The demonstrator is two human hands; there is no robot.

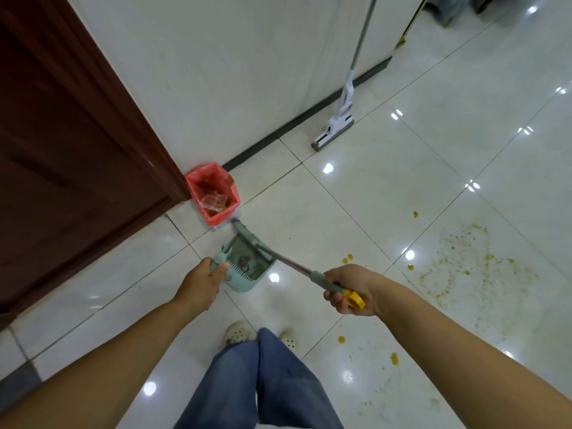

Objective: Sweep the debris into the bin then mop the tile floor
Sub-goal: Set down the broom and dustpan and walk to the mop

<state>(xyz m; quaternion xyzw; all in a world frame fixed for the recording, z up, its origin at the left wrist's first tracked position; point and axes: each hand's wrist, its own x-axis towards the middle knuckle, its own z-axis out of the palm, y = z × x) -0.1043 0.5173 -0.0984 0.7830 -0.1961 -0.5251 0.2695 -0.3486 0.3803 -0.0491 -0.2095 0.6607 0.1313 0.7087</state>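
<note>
My left hand [204, 281] grips the handle of a pale green dustpan [247, 264], held just in front of the bin. My right hand [349, 289] holds a broom [288, 263] by its green grip with a yellow end. The broom's head reaches over the dustpan toward the bin. The small bin [213, 193] has a pink liner with wrappers and orange scraps inside, and stands against the wall by the door. Yellow-orange crumbs and smears [458, 261] spread over the tiles to the right. A white sponge mop [335, 125] leans against the wall.
A dark brown door [71, 125] fills the left side. A white wall with a dark skirting strip [294, 125] runs behind the bin. My legs in blue jeans and pale clogs [238, 332] stand below the dustpan. Dark objects sit at the top right corner.
</note>
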